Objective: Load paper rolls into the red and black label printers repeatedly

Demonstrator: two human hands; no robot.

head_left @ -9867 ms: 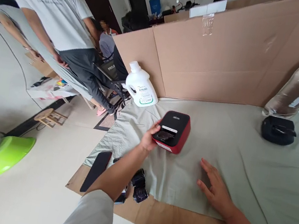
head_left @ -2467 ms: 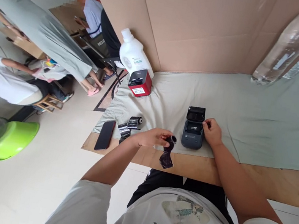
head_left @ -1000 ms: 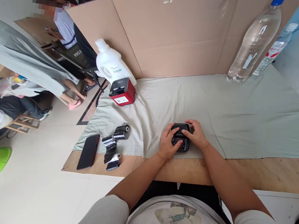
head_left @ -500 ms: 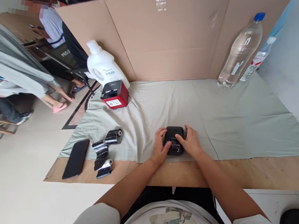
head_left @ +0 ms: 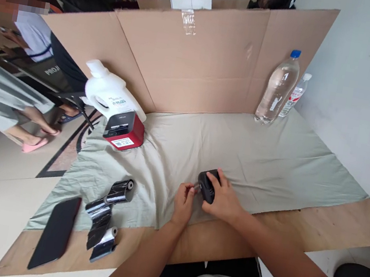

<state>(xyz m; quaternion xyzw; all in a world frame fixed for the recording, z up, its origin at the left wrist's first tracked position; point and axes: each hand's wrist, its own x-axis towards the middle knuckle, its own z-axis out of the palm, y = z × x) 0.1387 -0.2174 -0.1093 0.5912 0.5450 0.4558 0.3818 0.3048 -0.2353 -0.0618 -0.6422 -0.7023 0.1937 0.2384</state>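
A small black device with rounded corners [head_left: 205, 186] is tilted up on one side above the cloth, near the table's front. My right hand [head_left: 226, 197] wraps over its right side and top, closed around it. My left hand [head_left: 184, 201] is at its left side, thumb and forefinger pinched on a small, thin, pale piece beside the device. What that piece is, I cannot make out. My right fingers hide part of the device.
Left of my hands lie unrolled black ribbon rolls [head_left: 110, 216] and a dark phone [head_left: 55, 232]. Behind stand a red and black printer-like box [head_left: 125, 130] and a white jug [head_left: 110, 94]. Water bottles [head_left: 278, 88] stand against the cardboard panel [head_left: 198, 64]. People are at left.
Both hands held the device flat; now my right hand grips and tilts it. My left hand has let go of its left edge and pinches a small piece there. The view has shifted.
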